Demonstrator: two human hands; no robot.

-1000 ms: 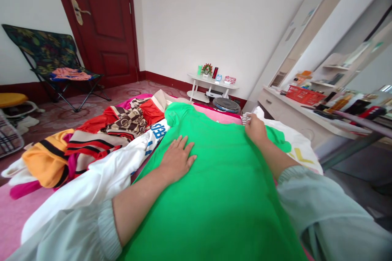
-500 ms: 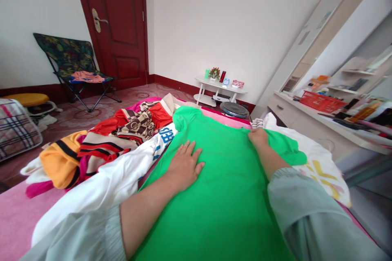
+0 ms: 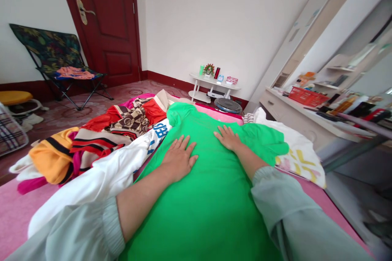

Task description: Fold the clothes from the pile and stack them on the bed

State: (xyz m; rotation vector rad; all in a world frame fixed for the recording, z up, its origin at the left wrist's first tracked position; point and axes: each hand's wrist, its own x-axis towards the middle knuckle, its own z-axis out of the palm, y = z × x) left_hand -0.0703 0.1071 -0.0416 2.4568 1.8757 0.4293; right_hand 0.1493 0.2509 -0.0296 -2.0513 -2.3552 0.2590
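Note:
A green T-shirt (image 3: 202,195) lies spread over the pink bed cover (image 3: 15,208), its collar end pointing away from me. My left hand (image 3: 178,159) rests flat on the shirt's left side, fingers spread. Flat on its upper right part, near the sleeve, is my right hand (image 3: 228,138), fingers apart and holding nothing. Beside the shirt on the left lies a white garment (image 3: 104,175) with blue lettering. Another white garment (image 3: 303,159), with a yellow print, sticks out from under the right sleeve.
A heap of clothes (image 3: 122,122) in red, brown and orange lies at the left. To the right stands a dresser (image 3: 294,120) bearing a red basket (image 3: 308,96). Farther back are a folding chair (image 3: 58,53), a door (image 3: 107,20) and a small white table (image 3: 196,76).
My right hand has let go of the shirt's right shoulder edge, moved left and flattened on the fabric. My left hand stays flat on the shirt. The view has shifted slightly right.

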